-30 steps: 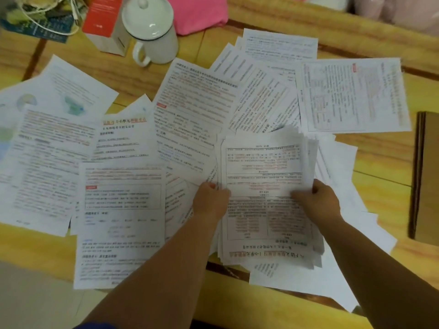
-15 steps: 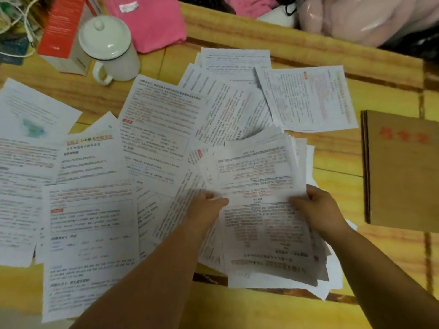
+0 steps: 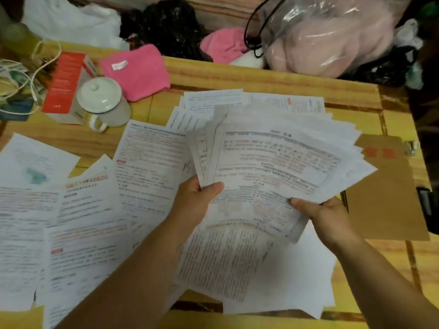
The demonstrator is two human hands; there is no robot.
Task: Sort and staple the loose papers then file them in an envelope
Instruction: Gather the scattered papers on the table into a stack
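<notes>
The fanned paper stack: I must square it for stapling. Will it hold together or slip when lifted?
Likely slippery: the fanned paper stack is already splayed between the left hand and right hand. Probably floppy too, since its lower edge sags and curls between the hands.

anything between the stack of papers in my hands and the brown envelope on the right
Nothing visible blocks the way. The fanned stack, held by the left hand and the right hand, already overlaps the brown envelope's left edge in this view. Its opening cannot be made out.

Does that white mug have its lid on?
Yes. The white mug stands upright with its knobbed lid seated across the rim.
</notes>
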